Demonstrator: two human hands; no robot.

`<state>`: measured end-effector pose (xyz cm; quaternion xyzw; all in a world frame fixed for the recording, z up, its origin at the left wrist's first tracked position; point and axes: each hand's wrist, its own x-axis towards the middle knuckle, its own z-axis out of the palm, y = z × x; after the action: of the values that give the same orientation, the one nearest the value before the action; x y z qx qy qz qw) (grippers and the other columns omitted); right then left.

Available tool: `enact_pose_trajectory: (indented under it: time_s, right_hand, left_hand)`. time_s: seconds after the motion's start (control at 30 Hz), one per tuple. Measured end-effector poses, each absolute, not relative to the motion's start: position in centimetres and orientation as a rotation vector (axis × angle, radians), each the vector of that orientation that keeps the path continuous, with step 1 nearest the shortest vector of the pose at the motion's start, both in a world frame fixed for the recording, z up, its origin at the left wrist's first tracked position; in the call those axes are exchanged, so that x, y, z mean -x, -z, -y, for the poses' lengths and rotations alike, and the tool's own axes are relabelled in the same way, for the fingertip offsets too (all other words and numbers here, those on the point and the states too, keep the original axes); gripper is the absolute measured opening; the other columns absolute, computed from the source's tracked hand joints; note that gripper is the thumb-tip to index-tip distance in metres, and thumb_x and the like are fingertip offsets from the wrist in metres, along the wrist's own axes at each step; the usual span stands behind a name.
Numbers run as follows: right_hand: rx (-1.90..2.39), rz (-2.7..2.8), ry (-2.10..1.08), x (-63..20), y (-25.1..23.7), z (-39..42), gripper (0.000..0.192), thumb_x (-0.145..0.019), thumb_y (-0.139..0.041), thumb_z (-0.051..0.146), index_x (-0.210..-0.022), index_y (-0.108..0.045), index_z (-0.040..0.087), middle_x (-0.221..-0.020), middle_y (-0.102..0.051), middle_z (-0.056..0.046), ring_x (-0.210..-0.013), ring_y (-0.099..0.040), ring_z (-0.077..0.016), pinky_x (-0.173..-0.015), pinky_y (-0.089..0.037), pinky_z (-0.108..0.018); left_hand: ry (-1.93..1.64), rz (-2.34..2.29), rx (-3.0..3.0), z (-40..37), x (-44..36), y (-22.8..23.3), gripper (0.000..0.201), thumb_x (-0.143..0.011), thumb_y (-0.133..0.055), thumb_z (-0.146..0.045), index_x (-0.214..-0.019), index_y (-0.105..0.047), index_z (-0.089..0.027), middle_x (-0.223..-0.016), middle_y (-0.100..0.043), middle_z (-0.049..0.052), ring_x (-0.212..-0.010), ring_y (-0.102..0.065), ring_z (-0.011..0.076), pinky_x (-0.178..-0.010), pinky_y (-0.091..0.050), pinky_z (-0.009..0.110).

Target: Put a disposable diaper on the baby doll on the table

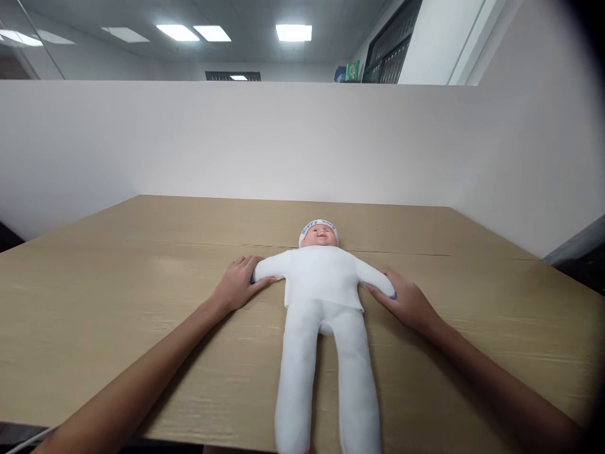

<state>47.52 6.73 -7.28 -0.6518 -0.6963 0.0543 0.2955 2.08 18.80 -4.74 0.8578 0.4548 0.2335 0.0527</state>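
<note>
A baby doll [323, 277] in a white top and white trousers lies on its back on the table, head away from me and legs toward me. Its white cap [319, 224] carries blue lettering. My left hand [241, 282] is closed around the end of the doll's arm on the left, thumb along its lower side. The end of the other arm is gripped by my right hand [404, 301], with the thumb below the sleeve. Bits of blue show at both sleeve ends. The doll's feet are cut off by the lower frame edge.
The tan tabletop [142, 302] has a seam across its far part. A white partition [283, 139] rises behind it, and a white wall [534, 145] stands on the right. A pale cable [35, 439] runs at the lower left edge.
</note>
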Motion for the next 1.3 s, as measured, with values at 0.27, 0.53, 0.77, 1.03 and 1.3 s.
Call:
enact_pose_trajectory:
  time_s: [0.27, 0.53, 0.77, 1.03, 1.3]
  right_hand:
    - [1.73, 1.795, -0.039, -50.0, 7.9, -15.2, 0.038, -0.097, -0.064, 0.046, -0.128, -0.069, 0.025, -0.116, -0.083, -0.011, -0.097, -0.077, -0.0338, -0.081, -0.055, -0.042]
    - [1.689, 1.756, 0.135, -53.0, 8.9, -21.8, 0.057, -0.103, -0.06, 0.072, -0.121, -0.074, 0.019, -0.112, -0.08, -0.017, -0.099, -0.069, -0.0364, -0.09, -0.052, -0.049]
    - [1.664, 1.797, 0.141, -55.2, 10.3, -23.0, 0.063, -0.105, -0.057, 0.073, -0.13, -0.076, 0.019, -0.119, -0.081, -0.018, -0.111, -0.069, -0.0386, -0.101, -0.052, -0.052]
    - [1.644, 1.769, 0.212, -54.8, 10.6, -21.9, 0.056, -0.099, -0.067, 0.06, -0.138, -0.074, 0.019, -0.136, -0.077, -0.02, -0.13, -0.066, -0.0416, -0.116, -0.049, -0.057]
    - [1.42, 1.395, -0.008, -42.7, 4.7, -10.1, 0.05, -0.114, -0.043, 0.057, -0.134, -0.074, 0.023, -0.144, -0.075, -0.018, -0.143, -0.063, -0.0368, -0.129, -0.042, -0.063]
  left_hand:
    - [-0.824, -1.552, -2.531, -27.0, -4.4, 4.7, 0.077, -0.094, -0.065, -0.086, -0.131, -0.07, -0.019, -0.124, -0.079, 0.018, -0.115, -0.07, 0.0386, -0.103, -0.053, 0.051]
    - [-0.906, -1.574, -2.567, -33.3, -5.1, 5.4, 0.071, -0.1, -0.067, -0.073, -0.143, -0.068, -0.017, -0.128, -0.078, 0.017, -0.12, -0.067, 0.0377, -0.109, -0.049, 0.052]
    - [-0.87, -1.589, -2.525, -34.1, -4.5, 5.7, 0.065, -0.1, -0.068, -0.067, -0.145, -0.072, -0.021, -0.129, -0.081, 0.015, -0.122, -0.067, 0.0383, -0.109, -0.05, 0.051]
    - [-0.825, -1.617, -2.531, -33.0, -3.9, 5.9, 0.06, -0.102, -0.062, -0.061, -0.145, -0.072, -0.021, -0.127, -0.082, 0.015, -0.12, -0.067, 0.038, -0.108, -0.05, 0.052]
    - [-1.239, -1.671, -2.216, -23.8, -6.7, 3.4, 0.041, -0.106, -0.054, -0.037, -0.139, -0.067, -0.016, -0.149, -0.07, 0.021, -0.141, -0.057, 0.0367, -0.124, -0.043, 0.059]
